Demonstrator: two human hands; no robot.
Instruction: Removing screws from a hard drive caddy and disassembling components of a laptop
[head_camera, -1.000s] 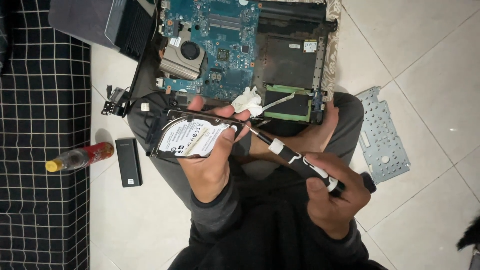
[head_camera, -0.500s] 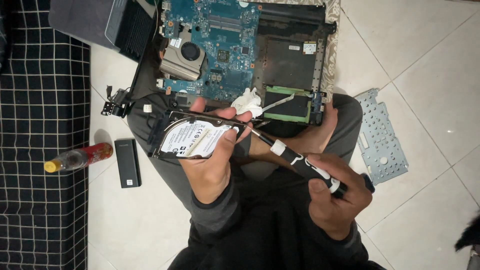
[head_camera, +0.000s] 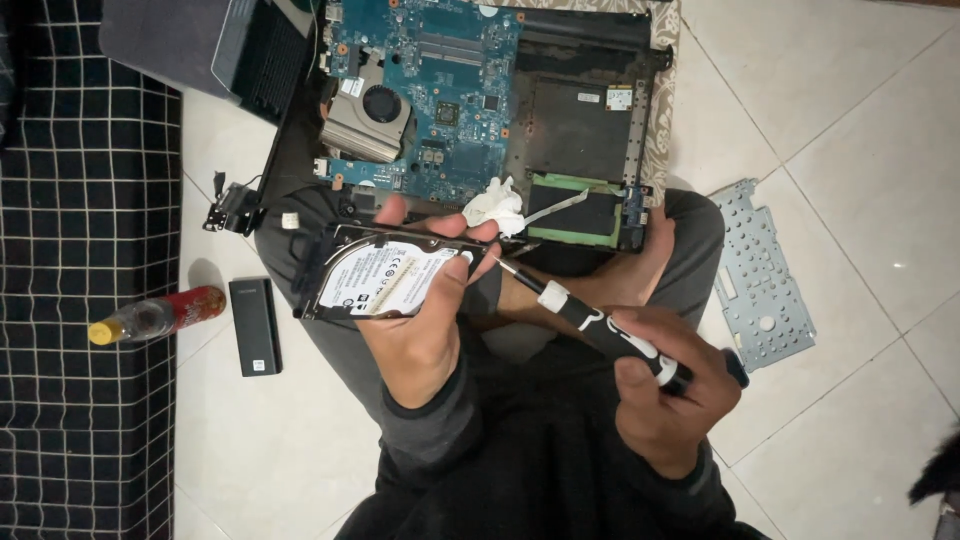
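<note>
Screwdriver tip closing on the hard drive's corner.

Left hand (head_camera: 420, 330) keeps its grip clenched around the hard drive (head_camera: 385, 275), held above the lap in front of the opened laptop (head_camera: 480, 110); right hand (head_camera: 665, 395) grasps the precision screwdriver (head_camera: 600, 328), whose tip has crept slightly nearer the drive's right edge since a second ago.

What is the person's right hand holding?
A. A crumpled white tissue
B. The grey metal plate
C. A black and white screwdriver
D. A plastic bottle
C: the right hand grips a black and white screwdriver, its tip pointing at the hard drive held in the left hand.
</note>
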